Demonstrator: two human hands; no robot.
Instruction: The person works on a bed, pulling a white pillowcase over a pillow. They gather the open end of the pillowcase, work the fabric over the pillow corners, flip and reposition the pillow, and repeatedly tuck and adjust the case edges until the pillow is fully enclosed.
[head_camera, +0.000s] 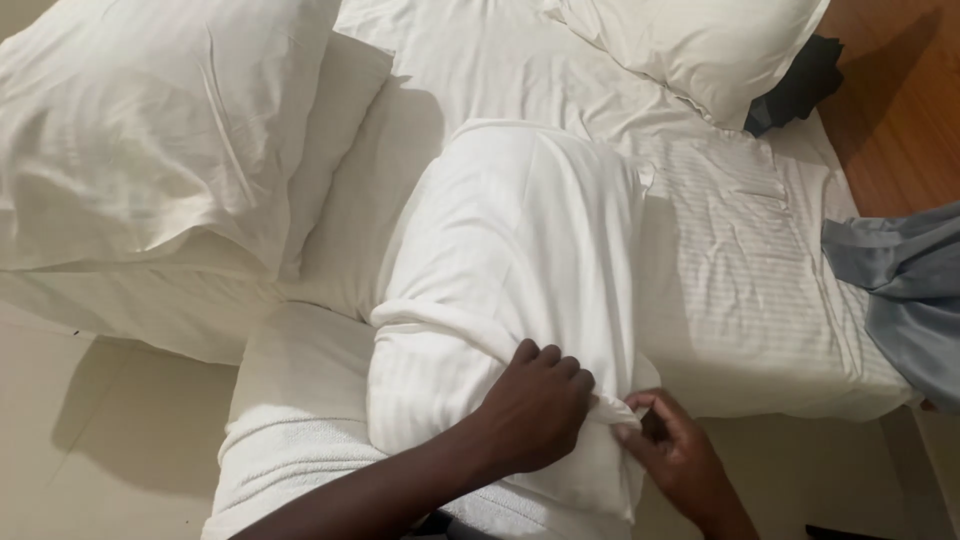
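A white pillow (520, 260) in a striped white pillowcase lies across the near edge of the bed (740, 290). My left hand (535, 405) is curled over the pillow's near end, gripping a fold of the pillowcase. Just to its right, my right hand (675, 450) pinches the pillowcase's open hem (615, 408) between thumb and fingers. The two hands nearly touch at that hem.
Two large white pillows (150, 130) are stacked at the left and another pillow (700, 40) lies at the top right beside a dark cloth (800, 85). A grey garment (905, 290) hangs off the bed's right side. A white textured blanket (290, 430) lies below the pillow.
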